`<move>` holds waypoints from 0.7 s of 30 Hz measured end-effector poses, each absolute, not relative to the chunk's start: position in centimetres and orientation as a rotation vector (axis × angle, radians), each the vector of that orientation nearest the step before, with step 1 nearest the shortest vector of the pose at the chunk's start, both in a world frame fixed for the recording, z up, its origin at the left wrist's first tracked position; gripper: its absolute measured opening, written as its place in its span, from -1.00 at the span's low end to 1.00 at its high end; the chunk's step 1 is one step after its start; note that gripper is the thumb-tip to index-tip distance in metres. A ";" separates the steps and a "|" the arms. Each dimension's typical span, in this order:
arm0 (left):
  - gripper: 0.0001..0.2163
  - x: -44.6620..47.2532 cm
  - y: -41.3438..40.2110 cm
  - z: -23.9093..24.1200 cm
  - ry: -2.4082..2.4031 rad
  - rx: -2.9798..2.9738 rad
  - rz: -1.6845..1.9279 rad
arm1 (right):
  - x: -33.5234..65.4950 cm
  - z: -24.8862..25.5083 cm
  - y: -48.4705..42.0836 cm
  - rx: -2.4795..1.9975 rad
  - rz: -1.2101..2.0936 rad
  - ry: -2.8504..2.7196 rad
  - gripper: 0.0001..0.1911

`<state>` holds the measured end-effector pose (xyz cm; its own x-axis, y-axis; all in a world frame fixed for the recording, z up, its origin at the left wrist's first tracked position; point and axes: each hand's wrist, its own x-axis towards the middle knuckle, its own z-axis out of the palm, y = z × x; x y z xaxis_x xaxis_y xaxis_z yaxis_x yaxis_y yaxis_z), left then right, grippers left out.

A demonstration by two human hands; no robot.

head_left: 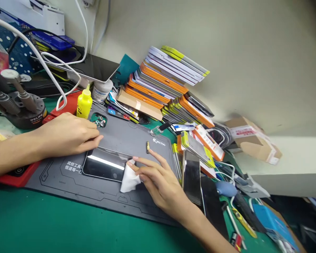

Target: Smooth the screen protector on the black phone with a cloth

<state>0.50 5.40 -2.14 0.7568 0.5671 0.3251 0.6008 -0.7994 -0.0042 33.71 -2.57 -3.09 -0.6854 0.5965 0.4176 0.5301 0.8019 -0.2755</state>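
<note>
A black phone lies screen up on a grey work mat, its glass shining. My left hand rests on the mat at the phone's upper left corner, fingers curled and pressed against its edge. My right hand lies at the phone's right end, fingers pinching a small white wipe against the screen's corner. A tiny dark and yellow part sits on the mat just beyond my right fingers.
A yellow bottle and a white jar stand behind the mat. Stacked phone-part boxes lean against the wall. More phones and tools lie to the right. A metal stand and white cable sit at left.
</note>
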 end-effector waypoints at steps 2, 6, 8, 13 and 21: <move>-0.55 0.3 5.5 -2.2 -0.915 -2.829 -0.492 | 32.7 -3.1 -2.0 -0.794 0.193 -2.507 -0.57; -0.54 0.1 5.4 -2.3 -0.906 -2.801 -0.534 | 33.2 -3.0 -1.9 -0.774 0.158 -2.521 -0.60; -0.54 0.3 5.3 -2.3 -0.904 -2.803 -0.535 | 34.4 -3.1 -2.2 -0.819 0.139 -2.509 -0.65; -0.56 0.4 5.4 -2.3 -0.916 -2.828 -0.490 | 34.5 -3.5 -2.2 -0.836 0.122 -2.509 -0.66; -0.60 0.6 5.2 -2.3 -0.986 -2.861 -0.509 | 34.6 -3.5 -1.6 -0.810 0.080 -2.533 -0.71</move>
